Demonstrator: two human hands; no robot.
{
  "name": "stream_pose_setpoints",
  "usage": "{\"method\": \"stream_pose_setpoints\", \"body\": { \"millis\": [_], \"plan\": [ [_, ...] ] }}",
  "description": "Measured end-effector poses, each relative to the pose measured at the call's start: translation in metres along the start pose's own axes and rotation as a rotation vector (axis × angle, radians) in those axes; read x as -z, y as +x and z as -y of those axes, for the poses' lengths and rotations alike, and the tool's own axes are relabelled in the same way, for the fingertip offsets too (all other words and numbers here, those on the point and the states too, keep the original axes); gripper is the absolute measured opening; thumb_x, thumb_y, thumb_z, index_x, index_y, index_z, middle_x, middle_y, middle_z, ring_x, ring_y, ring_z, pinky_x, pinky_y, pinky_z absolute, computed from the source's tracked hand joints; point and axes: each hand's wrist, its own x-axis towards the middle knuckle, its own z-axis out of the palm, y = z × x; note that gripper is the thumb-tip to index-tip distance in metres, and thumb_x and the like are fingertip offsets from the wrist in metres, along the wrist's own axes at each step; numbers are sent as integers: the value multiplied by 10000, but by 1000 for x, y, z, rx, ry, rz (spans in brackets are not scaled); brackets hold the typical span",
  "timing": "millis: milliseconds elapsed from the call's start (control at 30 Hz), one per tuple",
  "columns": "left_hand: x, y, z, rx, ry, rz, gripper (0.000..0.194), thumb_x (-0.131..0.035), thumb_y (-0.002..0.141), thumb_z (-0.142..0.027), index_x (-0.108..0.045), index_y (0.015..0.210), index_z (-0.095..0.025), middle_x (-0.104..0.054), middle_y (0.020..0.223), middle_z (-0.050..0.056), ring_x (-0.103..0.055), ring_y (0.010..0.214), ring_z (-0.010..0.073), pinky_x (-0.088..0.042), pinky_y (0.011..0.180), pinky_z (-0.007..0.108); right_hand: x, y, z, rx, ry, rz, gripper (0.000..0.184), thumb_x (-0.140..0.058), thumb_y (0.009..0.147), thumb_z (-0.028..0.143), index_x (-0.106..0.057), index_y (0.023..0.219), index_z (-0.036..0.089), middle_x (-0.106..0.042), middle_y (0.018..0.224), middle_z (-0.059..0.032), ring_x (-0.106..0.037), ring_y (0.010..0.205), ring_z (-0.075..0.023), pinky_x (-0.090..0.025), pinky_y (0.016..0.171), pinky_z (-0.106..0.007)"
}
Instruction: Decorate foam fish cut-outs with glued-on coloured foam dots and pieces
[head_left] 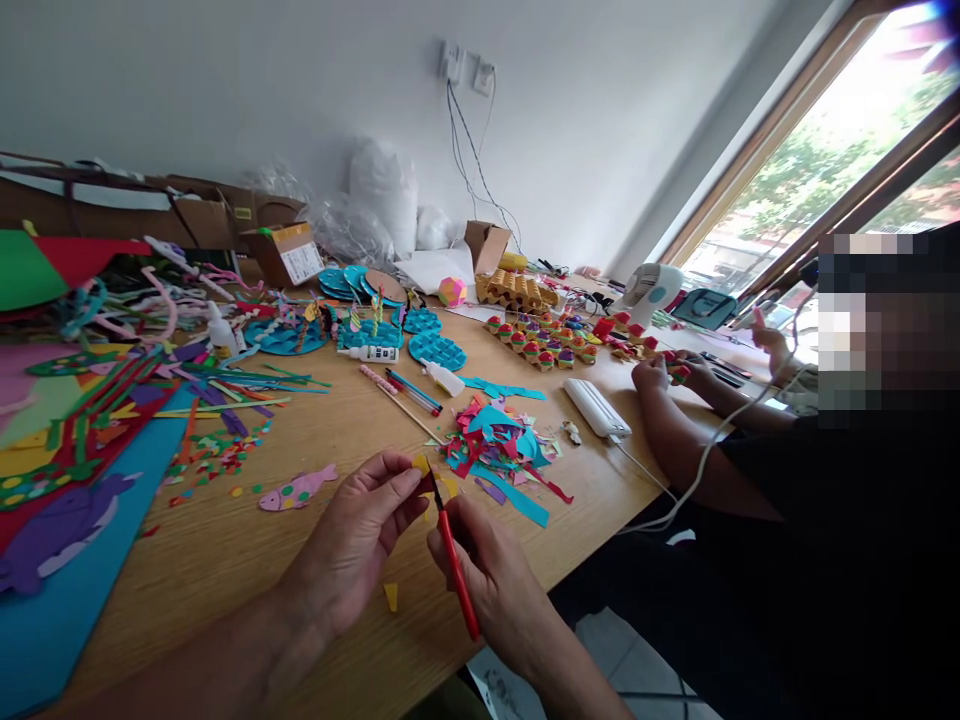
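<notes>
My left hand (375, 515) pinches a small piece of yellow paper (421, 464) between thumb and fingers. My right hand (491, 570) grips red-handled scissors (457, 572), whose dark blades point up at the yellow paper's edge. How far the blades are apart I cannot tell. Below the hands a yellow offcut (391, 598) lies on the wooden table (315, 610). Just beyond them is a heap of coloured paper scraps (499, 440), mostly turquoise, red and pink. Left of my left hand lies a pink paper fish (298, 489) with green and purple spots.
Paper strips (232, 385), a purple paper whale (64, 530) and coloured sheets (142, 470) cover the left side. Glue bottles (442, 378), pens (414, 392) and a white corded device (596, 407) lie ahead. At right a co-worker's hands (664, 372) work near painted egg-carton pieces (544, 343).
</notes>
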Motion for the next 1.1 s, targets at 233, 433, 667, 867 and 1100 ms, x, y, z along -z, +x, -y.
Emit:
{"method": "stream_pose_setpoints", "body": {
  "millis": [233, 433, 667, 867, 1100],
  "plan": [
    [4, -2, 1, 6, 13, 26, 184, -745, 592, -198, -598, 698, -161, -670, 748, 5, -617, 719, 112, -495, 681, 186, -4, 4, -2, -3, 14, 4, 225, -452, 840, 362, -406, 698, 193, -432, 624, 34, -384, 562, -96, -290, 509, -216],
    [8, -2, -1, 15, 24, 12, 184, -749, 587, -196, -603, 694, -162, -666, 730, 1, -614, 709, 109, -496, 687, 188, -4, 5, -3, 13, 11, 12, 244, -477, 823, 367, -407, 671, 190, -401, 581, 45, -357, 529, -89, -282, 480, -205],
    [14, -3, -2, 32, 73, 44, 156, -741, 605, -206, -618, 691, -161, -668, 747, 3, -614, 725, 113, -492, 701, 195, -3, 2, -4, 17, -6, 13, 227, -492, 820, 322, -420, 656, 182, -385, 576, 51, -334, 527, -81, -267, 477, -200],
    [20, -3, -3, 42, 138, 103, 85, -686, 678, -181, -609, 702, -152, -665, 746, 8, -607, 737, 109, -484, 686, 195, -1, -1, -4, 13, -23, 42, 250, -490, 822, 333, -396, 643, 185, -365, 567, 58, -316, 525, -79, -249, 474, -199],
    [24, -1, -4, 75, 245, 147, 46, -638, 723, -181, -601, 718, -155, -659, 739, 5, -592, 707, 100, -466, 661, 195, 3, -5, -3, -10, -77, 73, 245, -471, 832, 348, -411, 661, 184, -397, 580, 54, -335, 534, -82, -258, 484, -203]
  ]
}}
